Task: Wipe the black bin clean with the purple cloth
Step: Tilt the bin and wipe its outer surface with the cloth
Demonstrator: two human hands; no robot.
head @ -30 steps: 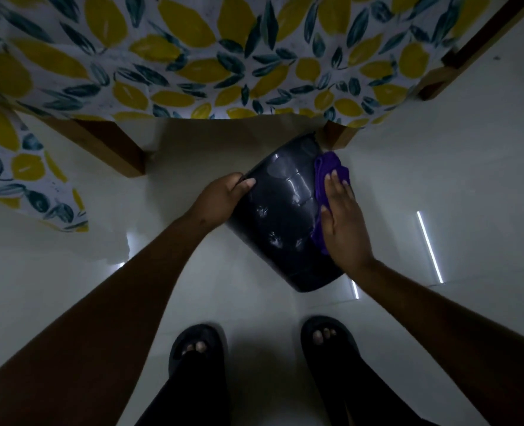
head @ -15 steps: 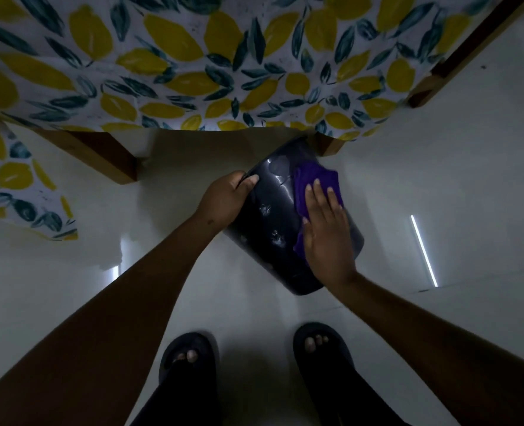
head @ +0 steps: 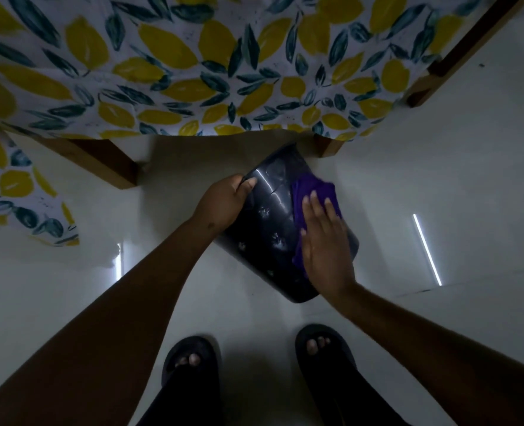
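Note:
The black bin (head: 273,222) is held tilted above the pale floor, its glossy side facing me, with pale smudges on it. My left hand (head: 224,201) grips its left edge near the upper end, thumb on the face. My right hand (head: 325,241) lies flat on the bin's right side and presses the purple cloth (head: 313,195) against it. The cloth sticks out past my fingertips and below my palm. The bin's opening is hidden from me.
A table with a lemon-print cloth (head: 193,72) fills the top of the view, and its wooden legs (head: 107,161) stand left and right of the bin. My feet in dark sandals (head: 193,361) stand on the glossy white floor (head: 439,179) below the bin.
My right hand slid the purple cloth from the bin's right edge toward its middle, then a little back to the right. My left hand kept its grip on the left edge.

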